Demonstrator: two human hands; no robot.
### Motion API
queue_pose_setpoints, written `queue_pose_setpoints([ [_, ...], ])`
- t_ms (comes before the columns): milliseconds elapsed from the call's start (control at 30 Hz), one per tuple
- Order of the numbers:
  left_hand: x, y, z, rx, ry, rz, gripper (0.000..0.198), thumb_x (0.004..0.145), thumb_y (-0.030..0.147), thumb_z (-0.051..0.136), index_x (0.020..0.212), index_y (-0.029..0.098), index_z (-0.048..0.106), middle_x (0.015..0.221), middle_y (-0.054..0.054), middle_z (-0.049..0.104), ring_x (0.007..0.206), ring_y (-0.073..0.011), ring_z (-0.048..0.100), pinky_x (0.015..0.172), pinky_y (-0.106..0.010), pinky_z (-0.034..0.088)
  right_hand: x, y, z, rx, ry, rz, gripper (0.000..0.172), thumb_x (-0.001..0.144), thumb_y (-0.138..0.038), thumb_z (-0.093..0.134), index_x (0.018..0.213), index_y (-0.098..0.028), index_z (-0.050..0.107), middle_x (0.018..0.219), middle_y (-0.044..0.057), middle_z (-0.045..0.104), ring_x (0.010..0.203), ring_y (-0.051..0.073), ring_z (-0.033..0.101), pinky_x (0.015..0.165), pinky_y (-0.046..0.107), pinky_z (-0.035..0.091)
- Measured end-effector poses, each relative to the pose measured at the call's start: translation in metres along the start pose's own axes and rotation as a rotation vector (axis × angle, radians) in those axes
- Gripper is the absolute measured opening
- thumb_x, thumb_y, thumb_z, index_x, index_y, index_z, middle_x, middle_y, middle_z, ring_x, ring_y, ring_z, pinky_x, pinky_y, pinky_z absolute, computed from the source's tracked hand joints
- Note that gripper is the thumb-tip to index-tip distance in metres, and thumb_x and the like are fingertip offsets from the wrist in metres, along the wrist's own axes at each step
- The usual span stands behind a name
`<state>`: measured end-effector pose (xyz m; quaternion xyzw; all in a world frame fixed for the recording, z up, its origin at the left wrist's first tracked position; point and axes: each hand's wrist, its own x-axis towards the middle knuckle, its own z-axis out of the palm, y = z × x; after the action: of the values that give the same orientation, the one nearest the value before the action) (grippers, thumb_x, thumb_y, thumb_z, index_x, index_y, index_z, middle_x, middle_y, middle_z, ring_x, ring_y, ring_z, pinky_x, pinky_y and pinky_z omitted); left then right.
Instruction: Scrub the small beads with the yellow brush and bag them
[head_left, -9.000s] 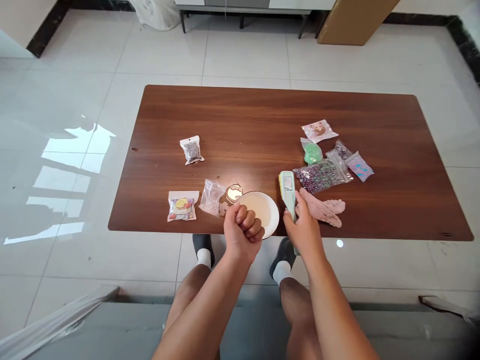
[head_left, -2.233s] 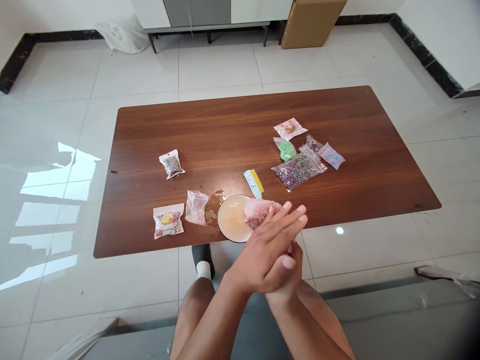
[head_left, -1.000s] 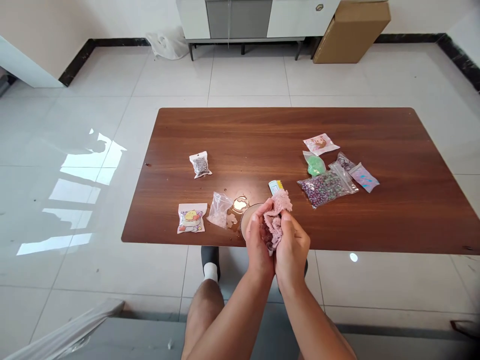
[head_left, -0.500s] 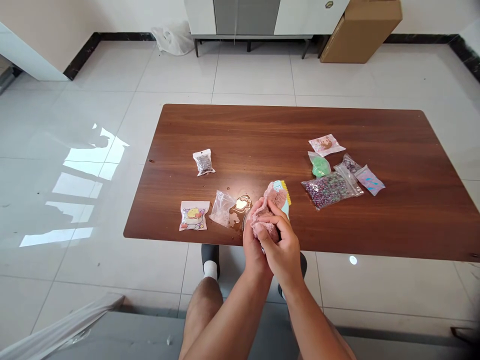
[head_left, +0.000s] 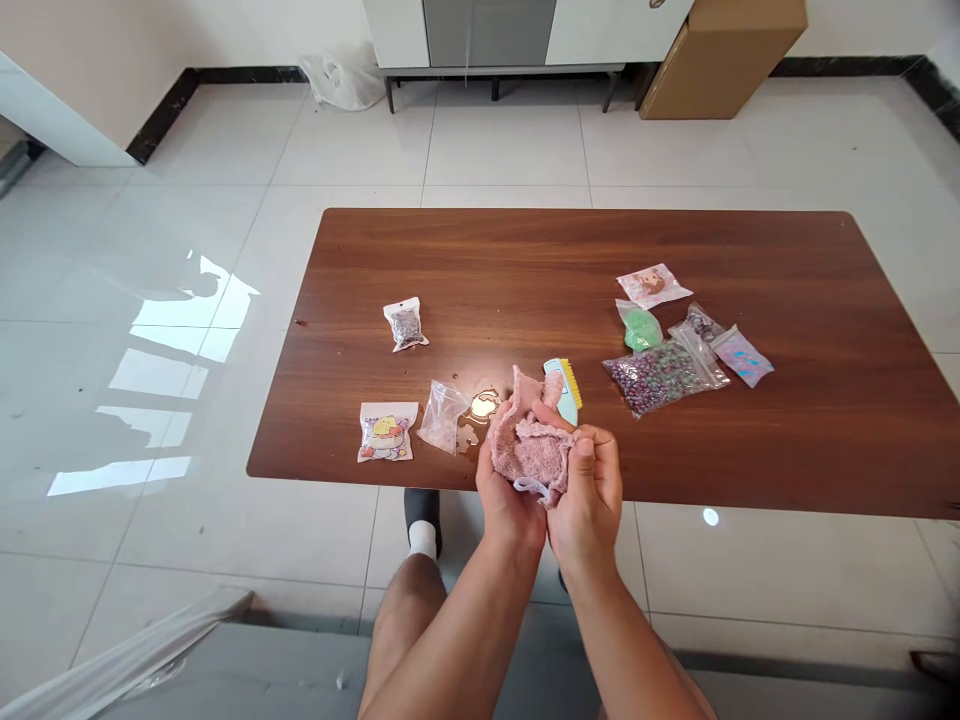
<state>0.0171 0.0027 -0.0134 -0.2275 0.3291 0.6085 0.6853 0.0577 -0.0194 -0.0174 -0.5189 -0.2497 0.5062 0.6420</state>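
A fluffy pink cloth [head_left: 536, 455] with a pale loop at its lower edge lies bunched across both my hands, over the front edge of the table. My left hand [head_left: 504, 500] cups it from the left and below. On the other side, my right hand [head_left: 592, 485] pinches its right edge between thumb and fingers. Just beyond the cloth is a light blue brush [head_left: 568, 395] with yellow bristles, partly covered. Left of my hands, a wet puddle [head_left: 484, 405] shines on the tabletop beside a clear plastic bag [head_left: 444, 415].
On the brown table [head_left: 480, 270], a cartoon-printed packet [head_left: 387, 432] and a small silvery packet [head_left: 406, 325] lie left. At right are a bag of purple beads [head_left: 664, 377], a green-filled bag [head_left: 641, 328], a pink packet [head_left: 652, 286] and a blue-pink packet [head_left: 742, 355].
The pink cloth has been spread wider, and its pale loop now shows. My right hand has moved right to the cloth's edge, and more of the brush is visible.
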Motion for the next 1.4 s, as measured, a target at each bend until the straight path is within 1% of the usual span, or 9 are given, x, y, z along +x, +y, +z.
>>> queue_pose_setpoints([
  [100,0.001,0.002,-0.002,-0.004,0.034,-0.064,0.026,0.093,0.036,0.059,0.094,0.015,0.074,0.089,-0.006,0.075,0.078,-0.0164,0.071,0.076,-0.026,0.056,-0.003,-0.003,0.0,0.017,-0.032,-0.02,0.029,0.098,-0.054,0.061,0.096,-0.027,0.052,0.116,0.007,0.08,0.093,0.019,0.074,0.08,0.033,0.057],
  [200,0.002,0.003,-0.003,-0.018,0.017,-0.077,0.027,0.093,0.035,0.058,0.098,0.015,0.074,0.094,-0.007,0.076,0.085,-0.0176,0.072,0.087,-0.027,0.057,-0.005,-0.006,0.0,0.078,-0.035,-0.024,0.028,0.097,-0.053,0.063,0.095,-0.027,0.053,0.105,0.005,0.081,0.101,0.022,0.075,0.087,0.038,0.058],
  [333,0.002,0.005,-0.004,-0.065,-0.033,-0.059,0.029,0.097,0.032,0.051,0.107,0.016,0.074,0.102,-0.008,0.077,0.098,-0.0195,0.074,0.099,-0.031,0.056,0.001,-0.01,-0.003,0.213,0.092,0.066,0.03,0.091,-0.054,0.069,0.096,-0.027,0.056,0.097,0.003,0.082,0.096,0.023,0.078,0.083,0.04,0.061],
  [467,0.002,0.005,-0.003,-0.087,-0.086,-0.029,0.026,0.097,0.026,0.053,0.111,0.02,0.074,0.11,-0.005,0.078,0.101,-0.0176,0.074,0.105,-0.033,0.054,0.007,-0.012,-0.006,0.311,0.186,0.192,0.028,0.092,-0.052,0.066,0.1,-0.026,0.061,0.104,0.003,0.081,0.102,0.022,0.077,0.09,0.041,0.06],
  [633,0.003,0.0,-0.004,0.024,-0.032,-0.092,0.024,0.089,0.034,0.063,0.1,0.017,0.076,0.1,-0.007,0.078,0.104,-0.0223,0.074,0.102,-0.032,0.055,-0.004,-0.014,-0.004,0.101,0.073,-0.025,0.027,0.098,-0.052,0.06,0.109,-0.028,0.061,0.105,0.006,0.082,0.1,0.027,0.078,0.087,0.047,0.061],
  [900,-0.005,-0.002,-0.003,0.083,-0.113,-0.084,0.029,0.086,0.037,0.064,0.104,0.02,0.079,0.12,-0.008,0.077,0.135,-0.0284,0.061,0.114,-0.036,0.051,-0.018,-0.013,0.003,-0.118,-0.083,-0.296,0.031,0.107,-0.039,0.048,0.129,-0.025,0.065,0.13,0.009,0.075,0.139,0.029,0.059,0.121,0.063,0.038],
  [1067,-0.005,-0.003,-0.002,0.078,-0.101,-0.128,0.03,0.088,0.037,0.061,0.103,0.018,0.079,0.124,-0.01,0.075,0.14,-0.0285,0.058,0.117,-0.034,0.048,-0.011,-0.016,0.006,-0.062,-0.082,-0.309,0.03,0.108,-0.038,0.047,0.128,-0.026,0.065,0.13,0.008,0.076,0.137,0.029,0.061,0.12,0.064,0.039],
  [1300,-0.006,-0.01,-0.005,0.038,-0.186,-0.129,0.035,0.089,0.035,0.056,0.109,0.017,0.078,0.13,-0.01,0.074,0.142,-0.0297,0.056,0.123,-0.041,0.041,-0.004,-0.024,0.008,0.003,0.076,-0.283,0.024,0.106,-0.039,0.048,0.118,-0.028,0.066,0.123,0.006,0.078,0.127,0.027,0.068,0.115,0.06,0.047],
  [1400,-0.004,-0.012,-0.006,0.027,-0.19,-0.123,0.037,0.088,0.032,0.055,0.114,0.017,0.076,0.136,-0.009,0.072,0.145,-0.0295,0.053,0.124,-0.041,0.041,0.005,-0.026,0.0,0.117,0.127,-0.156,0.024,0.106,-0.038,0.048,0.118,-0.034,0.069,0.135,0.0,0.073,0.137,0.023,0.062,0.118,0.059,0.045],
])
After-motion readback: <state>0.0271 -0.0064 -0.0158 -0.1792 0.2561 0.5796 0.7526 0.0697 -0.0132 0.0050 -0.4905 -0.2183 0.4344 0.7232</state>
